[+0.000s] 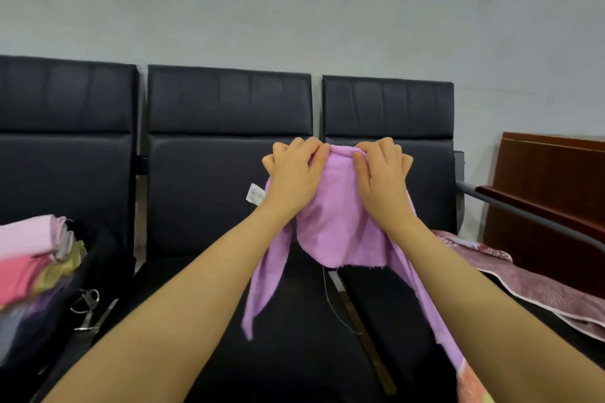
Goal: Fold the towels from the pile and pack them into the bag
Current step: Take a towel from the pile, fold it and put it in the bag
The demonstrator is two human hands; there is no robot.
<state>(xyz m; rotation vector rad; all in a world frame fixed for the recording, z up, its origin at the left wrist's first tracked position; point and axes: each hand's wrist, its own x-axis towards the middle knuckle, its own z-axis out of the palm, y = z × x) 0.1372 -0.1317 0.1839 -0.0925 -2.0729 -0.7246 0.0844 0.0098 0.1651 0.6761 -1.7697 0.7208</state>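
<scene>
The purple towel hangs in mid-air above the black seats, held up by its top edge. The likeliest slip is uneven halves: the two loose ends dangle at different lengths, the right one trailing lower, so a fold made now would come out crooked. A slack pinch could also let the cloth drop onto the seat. The left hand and right hand sit close together, fingers curled over the top edge and gripping it, the towel draping below both wrists. Folded towels lie in the dark bag at the left seat's front edge.
</scene>
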